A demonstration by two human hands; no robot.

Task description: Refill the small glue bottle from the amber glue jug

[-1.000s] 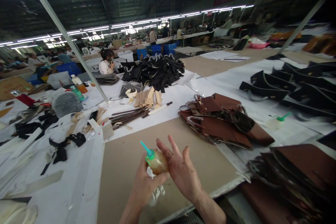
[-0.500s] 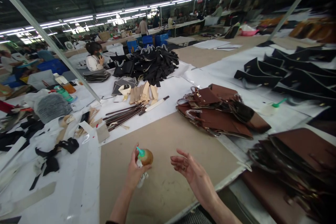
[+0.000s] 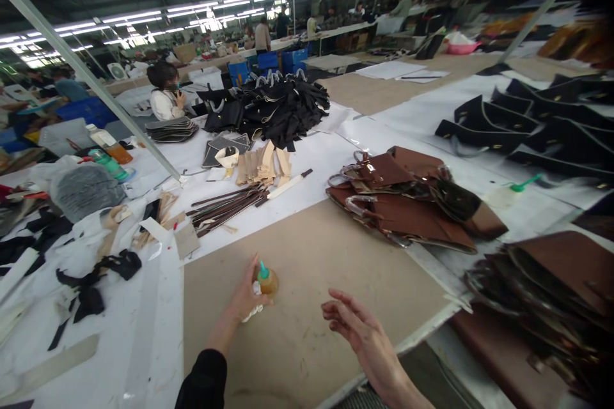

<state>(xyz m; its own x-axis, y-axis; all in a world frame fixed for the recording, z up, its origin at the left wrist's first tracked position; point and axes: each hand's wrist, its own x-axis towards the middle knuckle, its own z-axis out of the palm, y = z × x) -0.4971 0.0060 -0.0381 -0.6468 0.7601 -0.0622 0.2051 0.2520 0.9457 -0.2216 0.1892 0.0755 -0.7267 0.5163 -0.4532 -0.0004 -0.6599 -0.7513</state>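
Note:
My left hand (image 3: 247, 297) is wrapped round a small squeeze bottle (image 3: 269, 284) with a turquoise nozzle and amber contents. The bottle is upright over the tan board (image 3: 297, 345); whether its base touches the board I cannot tell. Crumpled white material (image 3: 253, 313) shows under the same hand. To the right, my right hand (image 3: 355, 326) hovers over the board with its fingers apart and slightly curled, holding nothing.
Brown leather handbags (image 3: 412, 211) lie stacked beyond my right hand, with more brown bags (image 3: 566, 275) at the right edge. Dark strips (image 3: 225, 208) and beige pieces (image 3: 263, 165) lie past the board. Black bag pieces (image 3: 268, 108) form a heap near a seated person (image 3: 165, 99).
The bottle has turned more upright in my left hand, which has reached slightly farther forward, bringing a black sleeve into view. My right hand stays apart, shifted a little right and down.

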